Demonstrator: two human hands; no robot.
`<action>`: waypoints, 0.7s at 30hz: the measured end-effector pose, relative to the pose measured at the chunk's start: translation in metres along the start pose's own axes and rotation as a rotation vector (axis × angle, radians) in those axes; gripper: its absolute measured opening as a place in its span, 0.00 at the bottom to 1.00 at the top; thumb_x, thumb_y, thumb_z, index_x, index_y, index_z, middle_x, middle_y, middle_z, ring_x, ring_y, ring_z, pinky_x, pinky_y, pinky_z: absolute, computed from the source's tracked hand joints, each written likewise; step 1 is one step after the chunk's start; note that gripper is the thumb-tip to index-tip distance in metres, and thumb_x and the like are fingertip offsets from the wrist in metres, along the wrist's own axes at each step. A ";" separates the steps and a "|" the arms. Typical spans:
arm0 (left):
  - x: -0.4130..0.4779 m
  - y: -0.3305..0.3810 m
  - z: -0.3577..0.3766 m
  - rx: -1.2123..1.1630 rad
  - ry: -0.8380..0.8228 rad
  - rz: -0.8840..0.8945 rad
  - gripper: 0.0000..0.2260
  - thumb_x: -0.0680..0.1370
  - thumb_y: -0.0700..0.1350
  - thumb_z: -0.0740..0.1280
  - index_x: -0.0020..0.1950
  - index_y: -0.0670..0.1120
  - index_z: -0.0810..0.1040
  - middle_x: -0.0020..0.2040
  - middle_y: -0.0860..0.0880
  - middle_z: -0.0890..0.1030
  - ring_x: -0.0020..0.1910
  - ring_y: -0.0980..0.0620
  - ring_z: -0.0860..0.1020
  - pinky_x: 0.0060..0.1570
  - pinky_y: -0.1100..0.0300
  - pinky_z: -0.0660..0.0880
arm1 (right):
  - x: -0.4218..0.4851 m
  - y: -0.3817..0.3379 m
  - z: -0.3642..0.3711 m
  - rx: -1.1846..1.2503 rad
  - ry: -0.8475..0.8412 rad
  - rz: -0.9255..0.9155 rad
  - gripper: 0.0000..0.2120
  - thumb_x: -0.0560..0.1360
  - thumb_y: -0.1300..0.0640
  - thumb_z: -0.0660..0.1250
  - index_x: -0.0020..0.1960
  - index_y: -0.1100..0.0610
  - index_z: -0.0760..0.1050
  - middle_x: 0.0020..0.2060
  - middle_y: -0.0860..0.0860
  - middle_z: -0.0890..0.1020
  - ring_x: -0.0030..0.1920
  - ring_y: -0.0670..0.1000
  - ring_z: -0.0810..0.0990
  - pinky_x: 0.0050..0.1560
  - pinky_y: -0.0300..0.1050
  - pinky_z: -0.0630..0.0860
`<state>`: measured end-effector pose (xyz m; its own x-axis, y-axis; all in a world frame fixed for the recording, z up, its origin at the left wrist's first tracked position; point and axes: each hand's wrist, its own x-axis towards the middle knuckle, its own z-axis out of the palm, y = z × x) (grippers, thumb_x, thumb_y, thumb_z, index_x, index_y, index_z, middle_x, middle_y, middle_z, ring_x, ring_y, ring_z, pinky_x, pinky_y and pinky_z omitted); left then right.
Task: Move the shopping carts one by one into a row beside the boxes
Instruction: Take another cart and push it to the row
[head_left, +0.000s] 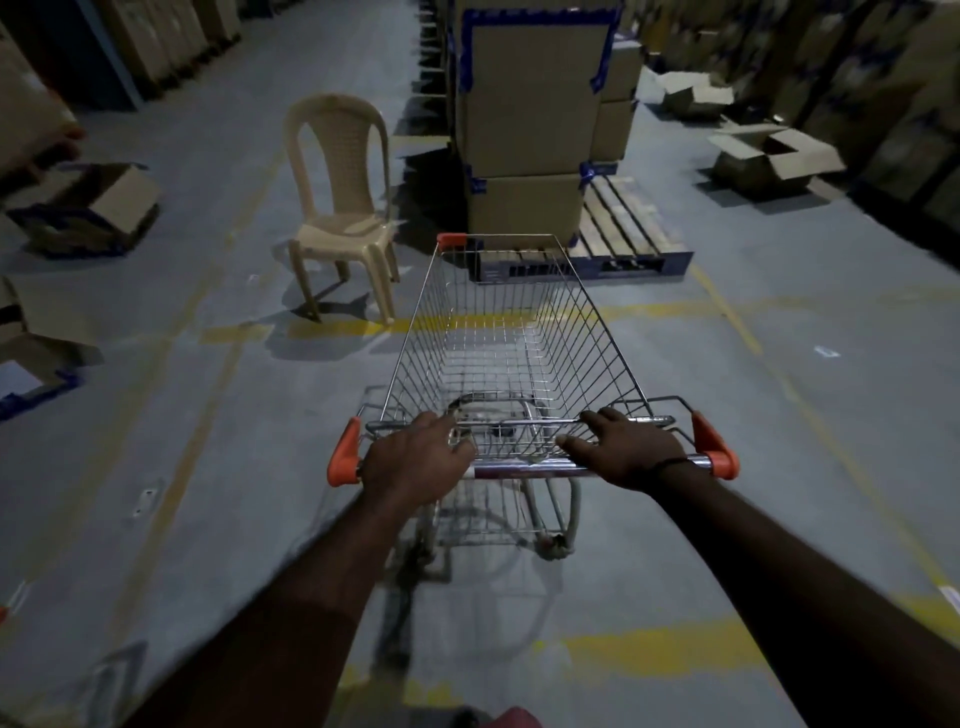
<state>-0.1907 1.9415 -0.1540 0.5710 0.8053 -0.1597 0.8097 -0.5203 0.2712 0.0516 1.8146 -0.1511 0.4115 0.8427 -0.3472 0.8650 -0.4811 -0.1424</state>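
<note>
An empty wire shopping cart (511, 338) with orange corner caps stands in front of me, its nose pointing at a tall stack of cardboard boxes (527, 119) on a wooden pallet (626, 228). My left hand (415, 457) rests on the left part of the cart's chrome handle bar, fingers curled over it. On the right part of the same bar lies my right hand (626, 449), with its fingers spread forward over the basket's rear rim. No other cart is in view.
A beige plastic chair (340, 202) stands left of the cart's front. Open cardboard boxes lie on the floor at left (91, 208) and at far right (769, 158). More stacked boxes line both sides. Yellow lines mark the grey floor (779, 389).
</note>
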 end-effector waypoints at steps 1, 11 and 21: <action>0.000 0.009 0.002 0.004 -0.003 0.012 0.26 0.80 0.63 0.53 0.76 0.56 0.66 0.74 0.51 0.70 0.69 0.45 0.73 0.63 0.49 0.71 | -0.005 0.009 0.000 0.001 0.004 0.013 0.43 0.75 0.24 0.47 0.81 0.50 0.56 0.80 0.52 0.59 0.75 0.58 0.67 0.70 0.59 0.68; -0.010 0.097 0.026 0.012 -0.047 0.123 0.24 0.81 0.63 0.53 0.75 0.58 0.67 0.74 0.54 0.70 0.68 0.45 0.74 0.62 0.49 0.71 | -0.060 0.094 0.006 0.058 0.027 0.130 0.42 0.75 0.24 0.47 0.80 0.49 0.56 0.79 0.51 0.60 0.75 0.57 0.65 0.69 0.58 0.68; -0.027 0.179 0.053 0.031 -0.099 0.209 0.25 0.80 0.65 0.54 0.74 0.58 0.67 0.75 0.56 0.68 0.70 0.47 0.72 0.64 0.50 0.69 | -0.124 0.169 0.016 0.123 0.040 0.234 0.41 0.75 0.25 0.49 0.81 0.47 0.55 0.79 0.52 0.60 0.75 0.58 0.66 0.69 0.57 0.67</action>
<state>-0.0545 1.8116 -0.1514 0.7361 0.6480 -0.1958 0.6753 -0.6826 0.2796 0.1424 1.6254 -0.1468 0.6092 0.7128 -0.3476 0.7046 -0.6876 -0.1752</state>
